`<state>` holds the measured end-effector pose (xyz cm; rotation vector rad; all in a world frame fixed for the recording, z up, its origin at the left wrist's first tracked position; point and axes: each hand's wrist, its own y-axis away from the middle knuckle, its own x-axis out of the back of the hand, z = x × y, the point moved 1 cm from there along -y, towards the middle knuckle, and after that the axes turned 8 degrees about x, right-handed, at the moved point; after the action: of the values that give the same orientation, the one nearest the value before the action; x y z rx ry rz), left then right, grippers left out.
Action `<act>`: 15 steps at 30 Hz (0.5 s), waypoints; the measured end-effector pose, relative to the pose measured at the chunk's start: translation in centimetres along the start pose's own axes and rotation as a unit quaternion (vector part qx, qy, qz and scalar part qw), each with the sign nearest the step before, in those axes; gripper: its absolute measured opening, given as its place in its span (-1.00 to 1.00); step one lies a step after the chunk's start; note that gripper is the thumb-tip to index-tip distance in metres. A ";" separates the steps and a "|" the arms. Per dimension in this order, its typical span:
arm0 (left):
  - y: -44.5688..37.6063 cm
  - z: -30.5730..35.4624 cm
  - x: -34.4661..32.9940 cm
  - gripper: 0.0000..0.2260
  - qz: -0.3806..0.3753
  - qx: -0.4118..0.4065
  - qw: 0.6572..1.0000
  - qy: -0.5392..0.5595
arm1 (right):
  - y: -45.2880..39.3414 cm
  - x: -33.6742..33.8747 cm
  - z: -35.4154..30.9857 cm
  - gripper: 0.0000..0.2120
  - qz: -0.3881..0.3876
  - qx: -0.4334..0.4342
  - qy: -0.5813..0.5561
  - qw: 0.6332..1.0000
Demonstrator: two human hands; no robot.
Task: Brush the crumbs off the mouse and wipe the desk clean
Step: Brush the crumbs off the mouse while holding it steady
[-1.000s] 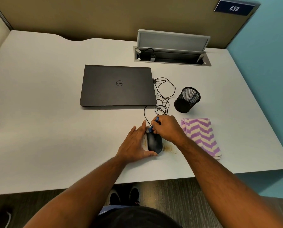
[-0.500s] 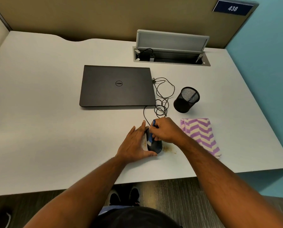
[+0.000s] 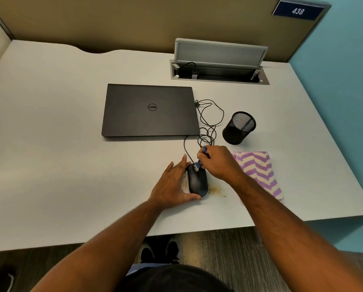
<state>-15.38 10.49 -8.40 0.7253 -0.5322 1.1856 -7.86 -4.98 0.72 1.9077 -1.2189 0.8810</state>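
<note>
A black wired mouse (image 3: 197,181) lies near the front of the white desk (image 3: 60,165). My left hand (image 3: 173,184) cups its left side, thumb at its near end. My right hand (image 3: 219,162) grips a small blue brush (image 3: 200,160), whose bristles touch the far end of the mouse. Brown crumbs (image 3: 215,189) lie on the desk just right of the mouse, and some more show at its left edge under my left hand. A purple and cream zigzag cloth (image 3: 258,171) lies flat to the right of my right hand.
A shut dark laptop (image 3: 150,110) lies behind the mouse, with the mouse cable (image 3: 208,123) looped beside it. A black mesh pen cup (image 3: 238,127) stands right of the cable. An open cable hatch (image 3: 218,66) sits at the back of the desk.
My right hand swept the brush down over the mouse and has drawn it back up to the far end. My left hand stays on the mouse.
</note>
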 end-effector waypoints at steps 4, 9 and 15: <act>0.0 -0.1 0.0 0.17 0.008 -0.001 1.000 0.002 | 0.4 -0.1 0.0 -0.79 -0.060 -0.006 0.006 0.998; 0.0 0.0 0.0 0.17 0.004 0.003 1.000 0.002 | 1.1 -0.6 0.2 -0.78 -0.017 -0.011 -0.004 1.000; 0.0 -0.1 -0.1 0.18 0.007 -0.006 1.000 -0.005 | 2.4 -1.1 0.3 -0.77 -0.058 -0.010 -0.002 0.998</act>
<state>-15.36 10.53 -8.58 0.7187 -0.5518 1.1909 -10.36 -5.52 0.11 1.9436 -1.1029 0.8007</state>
